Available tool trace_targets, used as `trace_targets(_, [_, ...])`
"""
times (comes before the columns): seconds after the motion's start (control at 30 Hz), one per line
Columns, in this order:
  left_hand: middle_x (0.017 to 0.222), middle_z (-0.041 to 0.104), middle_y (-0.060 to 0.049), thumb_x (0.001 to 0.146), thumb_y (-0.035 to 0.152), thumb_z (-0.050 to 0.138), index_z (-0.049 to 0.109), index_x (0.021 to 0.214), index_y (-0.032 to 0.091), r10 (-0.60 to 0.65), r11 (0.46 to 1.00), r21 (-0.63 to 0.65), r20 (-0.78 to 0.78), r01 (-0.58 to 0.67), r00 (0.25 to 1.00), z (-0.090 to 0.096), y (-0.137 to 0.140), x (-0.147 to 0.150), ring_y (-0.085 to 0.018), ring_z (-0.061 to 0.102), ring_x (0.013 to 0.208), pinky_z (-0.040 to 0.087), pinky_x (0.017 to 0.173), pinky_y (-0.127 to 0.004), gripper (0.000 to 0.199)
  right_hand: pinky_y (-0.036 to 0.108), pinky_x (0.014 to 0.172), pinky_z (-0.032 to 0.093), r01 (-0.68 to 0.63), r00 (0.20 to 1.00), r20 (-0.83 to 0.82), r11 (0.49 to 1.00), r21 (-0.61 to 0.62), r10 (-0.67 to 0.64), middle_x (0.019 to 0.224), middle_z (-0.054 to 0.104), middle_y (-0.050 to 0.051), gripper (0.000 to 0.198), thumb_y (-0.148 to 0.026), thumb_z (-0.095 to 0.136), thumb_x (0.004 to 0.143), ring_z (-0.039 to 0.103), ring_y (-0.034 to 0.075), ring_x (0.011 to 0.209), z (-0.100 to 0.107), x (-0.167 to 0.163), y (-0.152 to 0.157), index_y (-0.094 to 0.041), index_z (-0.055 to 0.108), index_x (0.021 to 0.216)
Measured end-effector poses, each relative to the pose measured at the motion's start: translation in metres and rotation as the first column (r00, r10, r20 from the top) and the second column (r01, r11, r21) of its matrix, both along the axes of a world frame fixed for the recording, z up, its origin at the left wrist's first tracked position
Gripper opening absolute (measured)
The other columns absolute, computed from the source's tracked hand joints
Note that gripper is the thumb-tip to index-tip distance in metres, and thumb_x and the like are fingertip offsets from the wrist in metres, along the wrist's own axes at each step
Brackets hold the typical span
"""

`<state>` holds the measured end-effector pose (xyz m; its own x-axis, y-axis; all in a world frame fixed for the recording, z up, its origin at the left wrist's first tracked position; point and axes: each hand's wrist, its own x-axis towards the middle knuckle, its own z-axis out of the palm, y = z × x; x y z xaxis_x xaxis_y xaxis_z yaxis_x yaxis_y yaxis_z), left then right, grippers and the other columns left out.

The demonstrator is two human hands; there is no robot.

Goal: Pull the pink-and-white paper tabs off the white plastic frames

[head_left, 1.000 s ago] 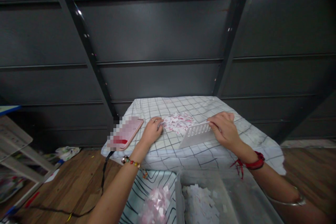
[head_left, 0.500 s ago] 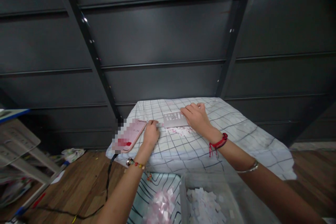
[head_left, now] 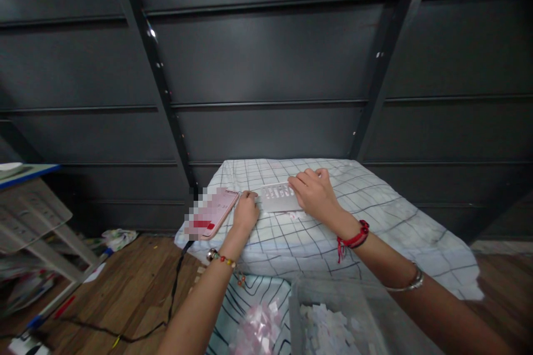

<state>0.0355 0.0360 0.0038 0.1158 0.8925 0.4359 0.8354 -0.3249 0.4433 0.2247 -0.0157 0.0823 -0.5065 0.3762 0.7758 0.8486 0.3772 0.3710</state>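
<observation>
My right hand [head_left: 312,191] grips the right end of a thin white slotted plate [head_left: 278,206]. The plate lies low over the checked cloth, its row of slots along the far side. Small pink-and-white pieces [head_left: 296,214] peek out at its near edge. My left hand [head_left: 246,209] rests on the cloth by the plate's left end, fingers curled together; what they pinch is too small to make out. Left of that hand lies a pink-edged phone [head_left: 220,216], partly blurred out.
Close to me, a clear plastic bin [head_left: 295,310] holds many small white pieces. Beside it, a striped tray [head_left: 225,310] carries shiny pink packets [head_left: 258,330]. A black cable [head_left: 172,288] runs over the wooden floor. Dark panels [head_left: 266,55] rise behind the cloth-covered surface [head_left: 370,222].
The plate has come toward me and down over the small pieces, covering most of them. My left hand's fingers have drawn in closer to its left end. The view has shifted slightly.
</observation>
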Motion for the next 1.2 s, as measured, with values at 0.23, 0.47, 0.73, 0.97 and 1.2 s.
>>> trace_targets(0.23, [0.105, 0.056, -0.013, 0.063, -0.008, 0.036, 0.059, 0.099, 0.009, -0.008, 1.000, -0.016, 0.016, 0.009, 1.000, 0.002, -0.002, 0.000, -0.020, 0.052, 0.103, 0.039, 0.091, -0.030, 0.046, 0.033, 0.066, 0.019, 0.030, 0.999, 0.020, 0.999, 0.022, -0.030, 0.065, 0.055, 0.003, 0.016, -0.013, 0.045, 0.081, 0.038, 0.017, 0.071, 0.002, 0.000, -0.006, -0.016, 0.059, 0.074])
trace_targets(0.47, [0.102, 0.057, -0.012, 0.063, -0.007, 0.037, 0.060, 0.095, 0.011, -0.013, 1.000, 0.000, 0.039, 0.013, 0.999, 0.001, -0.001, 0.000, -0.020, 0.053, 0.100, 0.040, 0.091, -0.032, 0.044, 0.033, 0.067, 0.019, 0.029, 1.000, 0.004, 1.000, -0.002, -0.029, 0.066, 0.056, 0.003, 0.015, -0.012, 0.046, 0.079, 0.038, 0.017, 0.071, 0.002, -0.001, -0.010, -0.017, 0.059, 0.075])
trace_targets(0.73, [0.100, 0.057, -0.012, 0.062, -0.007, 0.037, 0.061, 0.095, 0.011, -0.015, 1.000, 0.022, 0.052, 0.014, 0.999, 0.001, 0.000, -0.001, -0.019, 0.054, 0.097, 0.041, 0.090, -0.032, 0.045, 0.034, 0.067, 0.019, 0.044, 0.999, -0.001, 0.999, 0.000, -0.044, 0.066, 0.055, 0.004, 0.016, -0.011, 0.044, 0.080, 0.038, 0.017, 0.071, 0.000, -0.003, -0.015, -0.017, 0.058, 0.075])
trace_targets(0.97, [0.101, 0.056, -0.013, 0.063, -0.007, 0.036, 0.060, 0.095, 0.010, -0.002, 1.000, 0.004, 0.046, 0.002, 0.999, 0.001, -0.001, -0.001, -0.021, 0.054, 0.097, 0.043, 0.087, -0.033, 0.043, 0.033, 0.067, 0.020, 0.045, 0.999, -0.009, 0.999, -0.009, -0.045, 0.066, 0.056, 0.003, 0.014, -0.012, 0.046, 0.079, 0.039, 0.017, 0.071, -0.001, -0.003, -0.023, -0.016, 0.059, 0.078])
trace_targets(1.2, [0.100, 0.057, -0.011, 0.061, -0.007, 0.037, 0.060, 0.093, 0.012, 0.006, 0.999, 0.032, 0.056, -0.008, 0.998, -0.004, 0.001, -0.002, -0.019, 0.054, 0.097, 0.042, 0.088, -0.031, 0.043, 0.033, 0.066, 0.020, 0.027, 0.998, -0.058, 0.999, -0.018, -0.028, 0.067, 0.056, 0.003, 0.016, -0.011, 0.045, 0.079, 0.039, 0.017, 0.070, -0.004, -0.006, -0.013, -0.016, 0.059, 0.079])
